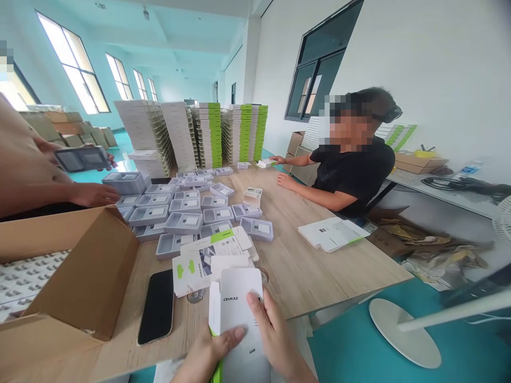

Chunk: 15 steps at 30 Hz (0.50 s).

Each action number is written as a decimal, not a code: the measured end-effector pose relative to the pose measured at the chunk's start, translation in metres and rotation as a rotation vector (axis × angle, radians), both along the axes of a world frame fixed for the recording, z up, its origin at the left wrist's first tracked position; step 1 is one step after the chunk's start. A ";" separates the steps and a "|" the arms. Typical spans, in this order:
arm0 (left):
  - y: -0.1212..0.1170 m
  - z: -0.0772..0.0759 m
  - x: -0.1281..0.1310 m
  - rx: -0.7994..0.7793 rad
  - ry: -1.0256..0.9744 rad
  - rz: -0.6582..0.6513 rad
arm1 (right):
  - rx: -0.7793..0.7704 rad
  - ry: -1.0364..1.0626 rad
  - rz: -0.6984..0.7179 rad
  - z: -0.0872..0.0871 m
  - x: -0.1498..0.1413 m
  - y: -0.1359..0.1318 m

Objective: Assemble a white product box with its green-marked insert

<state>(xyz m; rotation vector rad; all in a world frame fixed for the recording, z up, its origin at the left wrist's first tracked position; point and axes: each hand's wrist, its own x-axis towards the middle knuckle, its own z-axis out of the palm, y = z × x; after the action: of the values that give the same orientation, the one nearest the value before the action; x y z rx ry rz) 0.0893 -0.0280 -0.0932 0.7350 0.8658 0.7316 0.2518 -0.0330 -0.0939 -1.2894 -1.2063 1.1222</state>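
Note:
Between my two hands, at the table's near edge, is a white cardboard box (pixel 239 308) printed CEUKAZ, with a green strip along its left side. My left hand (pixel 207 351) grips its left side, thumb across the front. My right hand (pixel 275 335) holds its right side with the thumb pressed on the printed face. Just beyond lie flattened printed cartons (pixel 211 255) with green marks, overlapping one another. Several grey plastic trays (pixel 183 223), each with a small white piece inside, are spread behind them. A black phone (pixel 157 306) lies left of my hands.
An open brown carton (pixel 115 271) stands at the left, holding rows of small white parts. Tall box stacks (pixel 207 133) rise at the back. A co-worker (pixel 351 165) sits at the right near flat white cartons (pixel 331 232). Another person's hand (pixel 93 194) touches trays at left. A white fan base (pixel 403 335) stands on the floor.

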 end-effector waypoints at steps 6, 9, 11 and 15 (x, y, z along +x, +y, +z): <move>-0.009 -0.013 0.013 0.273 0.165 0.453 | 0.020 -0.024 -0.219 -0.024 -0.011 -0.009; -0.011 -0.014 0.012 0.308 0.219 0.463 | -0.017 -0.002 -0.245 -0.022 -0.014 -0.013; -0.011 -0.015 0.009 0.292 0.221 0.393 | -0.024 0.017 -0.229 -0.018 -0.016 -0.016; -0.012 -0.020 0.002 0.303 0.213 0.321 | -0.009 0.024 -0.178 -0.009 -0.016 -0.020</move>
<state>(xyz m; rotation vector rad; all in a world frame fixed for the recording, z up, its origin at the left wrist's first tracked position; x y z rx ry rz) 0.0918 -0.0402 -0.1128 0.9673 1.0952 1.1005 0.2360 -0.0532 -0.1025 -1.3579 -1.0475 1.0119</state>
